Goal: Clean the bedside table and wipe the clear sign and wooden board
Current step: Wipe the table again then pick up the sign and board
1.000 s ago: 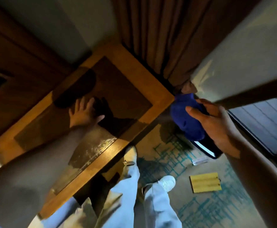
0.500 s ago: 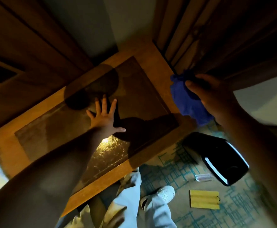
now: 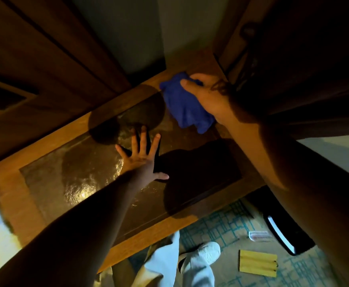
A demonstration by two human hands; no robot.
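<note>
The bedside table (image 3: pixel 34 146) has a light wooden frame and a dark glossy inlay top. My left hand (image 3: pixel 142 158) lies flat on the inlay near its middle, fingers spread. My right hand (image 3: pixel 206 96) grips a bunched blue cloth (image 3: pixel 184 104) at the table's far right corner. Down on the carpet lie the yellow wooden board (image 3: pixel 257 264) and, just above it, the small clear sign (image 3: pixel 259 236).
A black bin (image 3: pixel 283 233) stands on the patterned carpet to the right of the table. Brown curtains (image 3: pixel 293 48) hang at the upper right. Dark wall panelling runs along the left. My legs and a white shoe (image 3: pixel 202 255) are below the table's front edge.
My right hand has carried the blue cloth from beside the table up and left onto its far right corner. The left hand stays flat on the top.
</note>
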